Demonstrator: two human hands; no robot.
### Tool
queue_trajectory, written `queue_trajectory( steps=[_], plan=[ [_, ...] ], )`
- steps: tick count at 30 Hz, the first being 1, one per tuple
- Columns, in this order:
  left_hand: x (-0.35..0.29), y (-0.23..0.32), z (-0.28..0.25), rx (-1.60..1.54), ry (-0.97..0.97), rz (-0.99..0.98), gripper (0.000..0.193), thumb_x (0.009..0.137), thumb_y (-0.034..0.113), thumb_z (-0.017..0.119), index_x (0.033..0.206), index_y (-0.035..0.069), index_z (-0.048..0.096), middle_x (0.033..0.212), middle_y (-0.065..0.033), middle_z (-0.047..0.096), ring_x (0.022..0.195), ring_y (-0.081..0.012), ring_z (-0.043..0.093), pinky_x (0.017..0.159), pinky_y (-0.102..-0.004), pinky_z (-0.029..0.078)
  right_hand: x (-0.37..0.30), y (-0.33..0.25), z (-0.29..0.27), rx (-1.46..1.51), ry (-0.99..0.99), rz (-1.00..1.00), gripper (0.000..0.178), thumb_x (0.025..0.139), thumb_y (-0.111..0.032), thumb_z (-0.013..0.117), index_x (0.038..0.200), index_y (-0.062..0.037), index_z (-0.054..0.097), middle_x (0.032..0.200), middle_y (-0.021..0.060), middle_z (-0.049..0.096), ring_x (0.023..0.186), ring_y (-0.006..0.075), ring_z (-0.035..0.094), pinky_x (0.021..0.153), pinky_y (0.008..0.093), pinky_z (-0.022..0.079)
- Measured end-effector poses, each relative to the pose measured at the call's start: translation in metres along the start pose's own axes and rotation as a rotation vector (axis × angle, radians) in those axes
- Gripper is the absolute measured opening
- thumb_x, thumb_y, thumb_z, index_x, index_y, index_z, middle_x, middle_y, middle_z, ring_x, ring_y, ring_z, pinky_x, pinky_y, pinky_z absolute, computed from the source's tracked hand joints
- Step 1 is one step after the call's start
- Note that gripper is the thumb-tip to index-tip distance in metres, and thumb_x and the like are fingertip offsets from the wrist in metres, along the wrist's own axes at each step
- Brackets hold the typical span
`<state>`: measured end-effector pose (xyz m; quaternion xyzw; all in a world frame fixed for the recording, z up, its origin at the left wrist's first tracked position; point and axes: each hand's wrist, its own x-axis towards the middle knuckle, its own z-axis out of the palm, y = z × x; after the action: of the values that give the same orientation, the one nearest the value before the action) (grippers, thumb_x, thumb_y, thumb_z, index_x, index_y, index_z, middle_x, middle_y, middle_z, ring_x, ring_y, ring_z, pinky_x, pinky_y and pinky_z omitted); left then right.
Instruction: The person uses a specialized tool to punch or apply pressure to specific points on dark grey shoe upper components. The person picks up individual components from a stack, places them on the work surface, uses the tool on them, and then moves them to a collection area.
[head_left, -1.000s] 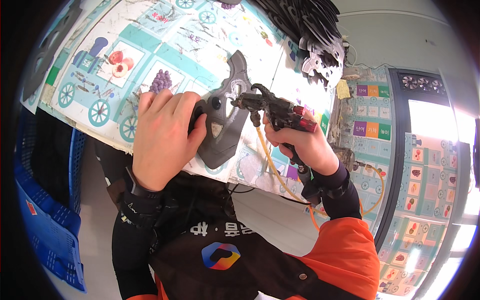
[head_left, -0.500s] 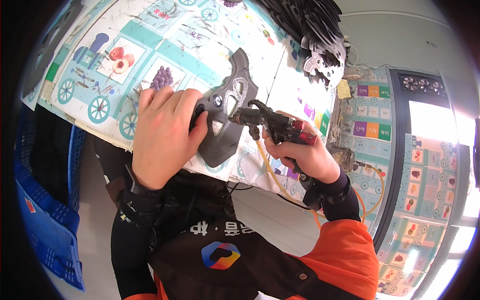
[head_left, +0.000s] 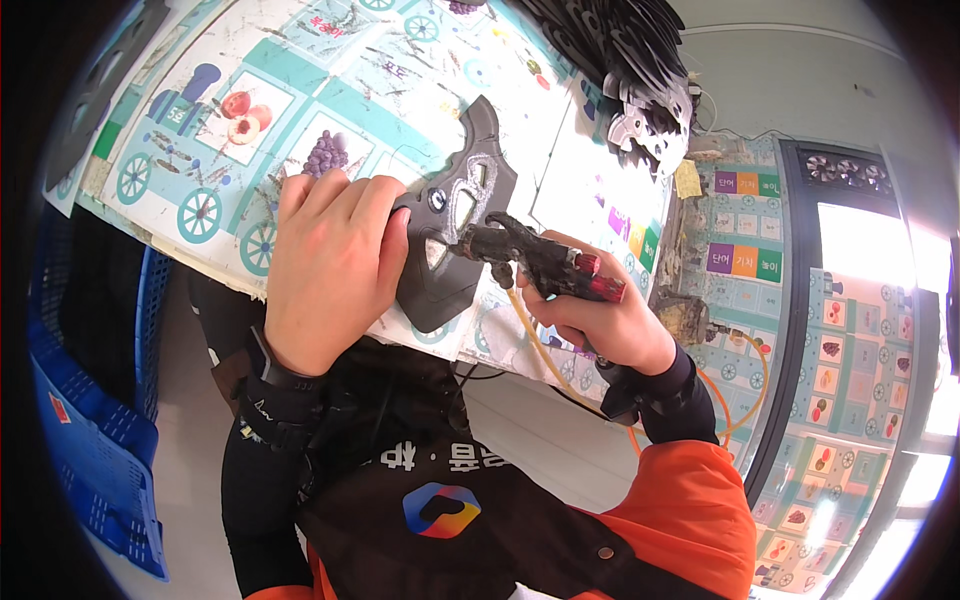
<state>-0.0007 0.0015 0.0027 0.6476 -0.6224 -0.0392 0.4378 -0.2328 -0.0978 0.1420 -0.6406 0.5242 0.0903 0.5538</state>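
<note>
The dark grey panel (head_left: 445, 300) lies on the tabletop (head_left: 540, 150), mid-frame, where we see the left hand (head_left: 335, 265), its grip clasping the panel's left edge. The right hand (head_left: 610, 315) has its grip wrapped around a spray gun (head_left: 535, 260); the nozzle has moved down to beside the lower opening, so we judge that work reaches the panel's lower part. Farther off, dark parts (head_left: 610, 50) crowd the upper right.

Scuffed, fruit-printed table (head_left: 370, 100) and the room around it
Left of the table, blue perforated plastic crates (head_left: 105, 450); below its near edge, pale floor (head_left: 530, 430). Just right of the table, a small yellow paper (head_left: 687, 178), then fruit-printed wall sheets (head_left: 738, 225) and a dark frame (head_left: 798, 280) with round black vents (head_left: 848, 168). Past the table's far right side, a grey wall (head_left: 790, 80).
</note>
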Motion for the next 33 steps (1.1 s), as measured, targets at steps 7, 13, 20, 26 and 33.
queue_trajectory(
  steps=[7, 13, 20, 26, 33],
  plan=[
    [0.000, -0.001, 0.000, -0.003, -0.018, -0.006, 0.013, 0.097, 0.010, 0.068, 0.108, 0.005, 0.065, 0.095, -0.0067, 0.070, 0.088, -0.0291, 0.061, 0.086, -0.0428, 0.041, 0.006, -0.015, 0.015, 0.031, 0.069, -0.123, 0.039, 0.088, 0.002, 0.072, 0.125, 0.0031, 0.061, 0.091, 0.0014, 0.067, 0.071, 0.0049, 0.054, 0.066, 0.0244, 0.043],
    [0.000, -0.001, -0.002, -0.008, -0.018, -0.005, 0.013, 0.097, 0.010, 0.068, 0.108, 0.005, 0.064, 0.094, -0.0063, 0.069, 0.089, -0.0289, 0.061, 0.087, -0.0428, 0.041, 0.007, -0.019, 0.016, -0.026, 0.013, -0.158, 0.023, 0.088, 0.002, 0.068, 0.111, -0.0009, 0.065, 0.075, -0.0021, 0.061, 0.052, 0.0025, 0.046, 0.049, 0.0227, 0.034],
    [0.000, -0.002, -0.001, -0.007, -0.022, -0.007, 0.013, 0.097, 0.011, 0.068, 0.108, 0.005, 0.064, 0.093, -0.0064, 0.069, 0.088, -0.0292, 0.060, 0.087, -0.0427, 0.041, 0.000, -0.011, 0.011, -0.051, -0.039, -0.084, 0.039, 0.088, -0.001, 0.070, 0.126, 0.0033, 0.062, 0.089, 0.0017, 0.067, 0.076, 0.0076, 0.056, 0.072, 0.0270, 0.047],
    [-0.001, -0.001, 0.000, -0.007, 0.000, -0.003, 0.013, 0.097, 0.012, 0.067, 0.108, 0.005, 0.064, 0.093, -0.0066, 0.069, 0.088, -0.0294, 0.060, 0.087, -0.0425, 0.041, -0.006, -0.015, 0.009, -0.127, -0.126, -0.021, 0.052, 0.088, 0.000, 0.071, 0.138, 0.0062, 0.059, 0.098, 0.0061, 0.072, 0.087, 0.0100, 0.063, 0.083, 0.0284, 0.053],
    [-0.001, -0.001, 0.003, -0.009, 0.014, -0.002, 0.013, 0.097, 0.012, 0.068, 0.107, 0.006, 0.065, 0.093, -0.0058, 0.069, 0.087, -0.0287, 0.061, 0.087, -0.0423, 0.041, -0.016, 0.004, 0.010, -0.149, -0.084, -0.063, 0.056, 0.090, 0.004, 0.070, 0.143, 0.0060, 0.055, 0.100, 0.0075, 0.074, 0.090, 0.0121, 0.066, 0.085, 0.0291, 0.054]
  ],
)
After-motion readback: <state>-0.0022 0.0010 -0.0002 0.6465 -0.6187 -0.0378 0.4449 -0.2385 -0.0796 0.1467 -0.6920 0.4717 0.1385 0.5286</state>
